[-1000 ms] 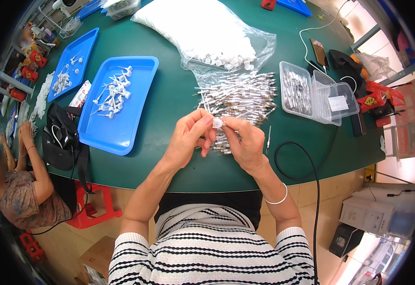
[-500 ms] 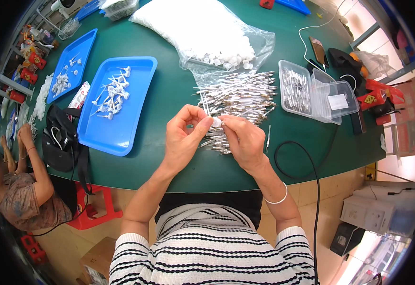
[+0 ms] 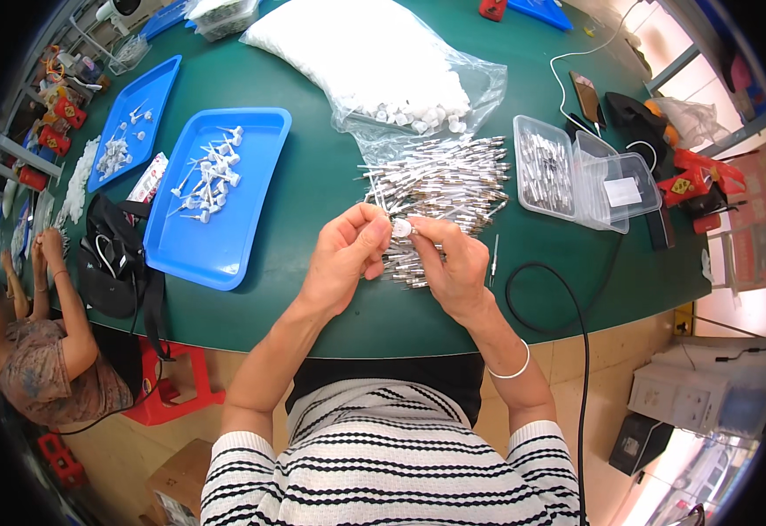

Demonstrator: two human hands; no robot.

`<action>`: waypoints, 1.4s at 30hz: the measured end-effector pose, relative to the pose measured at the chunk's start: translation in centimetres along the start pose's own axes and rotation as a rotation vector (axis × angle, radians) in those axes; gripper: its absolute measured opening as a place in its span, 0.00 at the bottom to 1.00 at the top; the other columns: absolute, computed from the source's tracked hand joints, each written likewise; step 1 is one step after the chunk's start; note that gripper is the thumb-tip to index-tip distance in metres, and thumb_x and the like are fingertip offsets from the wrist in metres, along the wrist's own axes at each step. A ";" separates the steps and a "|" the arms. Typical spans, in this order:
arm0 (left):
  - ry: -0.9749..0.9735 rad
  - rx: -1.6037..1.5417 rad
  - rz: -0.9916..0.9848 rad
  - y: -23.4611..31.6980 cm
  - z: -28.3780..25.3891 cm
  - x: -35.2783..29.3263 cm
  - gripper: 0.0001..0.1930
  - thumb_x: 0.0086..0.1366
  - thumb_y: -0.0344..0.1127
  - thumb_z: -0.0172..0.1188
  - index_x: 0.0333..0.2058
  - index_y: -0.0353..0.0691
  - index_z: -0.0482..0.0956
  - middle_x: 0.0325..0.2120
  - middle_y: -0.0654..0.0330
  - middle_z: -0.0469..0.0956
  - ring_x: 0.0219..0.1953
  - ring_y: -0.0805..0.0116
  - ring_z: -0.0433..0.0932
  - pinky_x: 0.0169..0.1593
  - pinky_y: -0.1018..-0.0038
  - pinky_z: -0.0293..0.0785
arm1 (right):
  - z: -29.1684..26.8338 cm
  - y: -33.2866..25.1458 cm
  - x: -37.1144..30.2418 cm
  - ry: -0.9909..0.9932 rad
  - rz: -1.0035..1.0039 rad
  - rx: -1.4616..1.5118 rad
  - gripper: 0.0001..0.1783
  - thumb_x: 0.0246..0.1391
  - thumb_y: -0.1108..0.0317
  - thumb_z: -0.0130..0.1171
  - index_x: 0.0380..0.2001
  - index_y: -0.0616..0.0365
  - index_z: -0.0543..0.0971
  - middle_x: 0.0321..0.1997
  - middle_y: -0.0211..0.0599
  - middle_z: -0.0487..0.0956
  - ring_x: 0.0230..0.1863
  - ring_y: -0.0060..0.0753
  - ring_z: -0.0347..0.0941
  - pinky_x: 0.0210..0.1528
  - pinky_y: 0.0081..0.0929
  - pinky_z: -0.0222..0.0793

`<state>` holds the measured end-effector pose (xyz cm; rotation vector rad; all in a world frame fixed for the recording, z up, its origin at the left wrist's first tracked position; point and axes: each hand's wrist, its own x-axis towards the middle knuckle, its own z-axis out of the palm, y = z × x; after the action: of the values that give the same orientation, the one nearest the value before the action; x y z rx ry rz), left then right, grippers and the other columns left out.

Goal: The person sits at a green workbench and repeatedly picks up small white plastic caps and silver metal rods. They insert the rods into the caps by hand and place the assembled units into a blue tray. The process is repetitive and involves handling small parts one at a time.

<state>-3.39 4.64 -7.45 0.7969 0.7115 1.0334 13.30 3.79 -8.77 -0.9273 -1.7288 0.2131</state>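
Note:
A small white plastic cap (image 3: 402,228) sits between my two hands at the near side of a heap of thin metal-and-white rods (image 3: 453,171). My right hand (image 3: 455,267) pinches the cap with thumb and forefinger. My left hand (image 3: 345,254) is closed in a pinch on a thin rod whose tip rises above the fingers; the rest of it is hidden by them. Behind the heap lies a big clear bag of white caps (image 3: 374,53), its mouth toward me. On the left, a blue tray (image 3: 212,250) bears several rods with caps on them.
A clear plastic box (image 3: 544,206) of rods stands right of the heap, its lid open. One loose rod (image 3: 495,260) and a black cable (image 3: 567,289) lie nearer. A second blue tray (image 3: 150,96), a black bag (image 3: 106,272) and a seated person (image 3: 54,359) are at left.
The cap has turned slightly between my fingers. My left hand has shifted a little to the right, its lower fingers curling in more. The trays and the heap look the same.

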 end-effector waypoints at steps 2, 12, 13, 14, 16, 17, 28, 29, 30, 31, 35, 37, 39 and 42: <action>0.019 -0.045 0.000 0.1 0.4 -0.1 0.10 0.69 0.41 0.52 0.33 0.41 0.71 0.23 0.69 0.70 0.21 0.85 0.64 0.21 0.86 0.61 | 0.1 0.2 -0.2 0.006 0.006 0.010 0.12 0.45 0.81 0.64 0.35 0.62 0.76 0.33 0.39 0.81 0.30 0.38 0.80 0.30 0.27 0.75; -0.127 0.010 -0.041 0.1 0.3 0.0 0.09 0.69 0.40 0.53 0.32 0.41 0.70 0.17 0.69 0.66 0.17 0.84 0.60 0.18 0.86 0.56 | -0.2 -0.3 -0.1 -0.018 -0.020 0.126 0.12 0.47 0.81 0.63 0.37 0.62 0.76 0.34 0.40 0.81 0.33 0.38 0.80 0.33 0.28 0.76; -0.117 0.007 -0.010 -0.2 0.1 -0.1 0.10 0.69 0.40 0.53 0.31 0.42 0.69 0.17 0.69 0.66 0.16 0.84 0.59 0.17 0.86 0.55 | -0.3 -0.3 -0.1 -0.028 -0.025 0.145 0.12 0.47 0.80 0.63 0.37 0.61 0.76 0.35 0.40 0.80 0.34 0.39 0.80 0.34 0.29 0.76; -0.104 0.007 0.022 -0.2 -0.1 -0.2 0.10 0.70 0.40 0.52 0.31 0.43 0.68 0.17 0.69 0.65 0.16 0.84 0.58 0.17 0.86 0.54 | -0.5 -0.3 0.1 -0.035 -0.027 0.091 0.14 0.47 0.79 0.63 0.39 0.62 0.76 0.37 0.41 0.80 0.35 0.39 0.80 0.35 0.28 0.75; -0.068 0.062 0.113 0.3 0.0 -0.2 0.09 0.70 0.39 0.52 0.30 0.43 0.68 0.17 0.69 0.64 0.15 0.84 0.58 0.16 0.86 0.54 | -1.3 -0.7 0.8 -0.056 -0.036 -0.003 0.17 0.47 0.79 0.64 0.42 0.62 0.75 0.41 0.42 0.81 0.39 0.38 0.80 0.38 0.27 0.75; -0.031 0.089 0.172 1.0 -0.5 -0.5 0.09 0.70 0.39 0.52 0.30 0.44 0.68 0.17 0.68 0.64 0.15 0.84 0.58 0.16 0.86 0.54 | -2.0 -1.4 1.3 -0.004 0.026 -0.037 0.19 0.47 0.77 0.64 0.44 0.60 0.75 0.42 0.41 0.80 0.39 0.35 0.79 0.39 0.26 0.74; 0.731 2.084 0.758 10.9 -15.1 -3.5 0.07 0.58 0.36 0.62 0.29 0.39 0.76 0.25 0.57 0.74 0.27 0.57 0.74 0.31 0.67 0.70 | -10.4 0.0 -2.1 -0.407 0.587 -0.667 0.14 0.49 0.63 0.64 0.22 0.59 0.70 0.23 0.39 0.71 0.23 0.44 0.70 0.27 0.37 0.64; 0.686 2.117 0.692 10.6 -15.9 -3.4 0.08 0.58 0.38 0.62 0.28 0.40 0.77 0.25 0.59 0.74 0.32 0.60 0.75 0.32 0.66 0.72 | -10.3 0.1 -1.9 -0.441 0.569 -0.684 0.14 0.49 0.63 0.63 0.21 0.59 0.70 0.23 0.39 0.72 0.24 0.45 0.70 0.27 0.38 0.64; 0.660 2.151 0.655 10.6 -16.4 -3.8 0.08 0.58 0.38 0.62 0.28 0.40 0.77 0.25 0.59 0.74 0.33 0.60 0.75 0.32 0.66 0.72 | -10.1 0.2 -1.6 -0.472 0.553 -0.702 0.14 0.49 0.63 0.63 0.21 0.59 0.70 0.23 0.39 0.72 0.24 0.45 0.71 0.28 0.39 0.65; 0.619 2.169 0.631 10.5 -16.4 -3.5 0.08 0.58 0.39 0.62 0.28 0.40 0.78 0.26 0.60 0.75 0.33 0.60 0.75 0.33 0.66 0.72 | -10.3 0.3 -1.4 -0.497 0.565 -0.684 0.14 0.49 0.63 0.63 0.21 0.60 0.71 0.23 0.40 0.73 0.25 0.46 0.71 0.28 0.39 0.65; 0.597 2.089 0.573 10.9 -13.8 -2.7 0.07 0.56 0.37 0.64 0.30 0.41 0.80 0.29 0.61 0.77 0.37 0.61 0.75 0.36 0.66 0.73 | -11.1 0.9 -0.4 -0.593 0.669 -0.598 0.12 0.47 0.65 0.62 0.20 0.61 0.72 0.21 0.43 0.76 0.26 0.47 0.73 0.30 0.39 0.67; 0.481 1.887 0.757 11.3 -10.6 -1.2 0.05 0.54 0.31 0.65 0.30 0.40 0.79 0.27 0.61 0.77 0.32 0.61 0.75 0.35 0.68 0.72 | -12.0 1.4 -0.5 -0.584 0.725 -0.530 0.11 0.45 0.66 0.62 0.19 0.62 0.74 0.20 0.44 0.77 0.26 0.48 0.74 0.30 0.37 0.68; 0.302 1.675 0.767 9.7 -7.5 1.5 0.05 0.54 0.30 0.65 0.30 0.39 0.79 0.27 0.60 0.77 0.32 0.60 0.75 0.36 0.68 0.72 | -12.7 1.6 -0.7 -0.533 0.803 -0.462 0.11 0.45 0.66 0.62 0.20 0.62 0.74 0.21 0.44 0.77 0.26 0.48 0.74 0.30 0.37 0.68; 0.005 1.564 0.821 6.4 -3.4 7.0 0.04 0.56 0.28 0.62 0.30 0.37 0.79 0.27 0.58 0.77 0.33 0.59 0.75 0.36 0.67 0.72 | -13.1 1.2 -1.1 -0.494 0.765 -0.520 0.10 0.45 0.67 0.61 0.20 0.62 0.74 0.22 0.45 0.77 0.27 0.49 0.75 0.30 0.38 0.69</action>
<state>-6.68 13.82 -4.80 2.5875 1.2151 1.0420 25.50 -0.04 -5.34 -2.0458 -1.8187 0.5396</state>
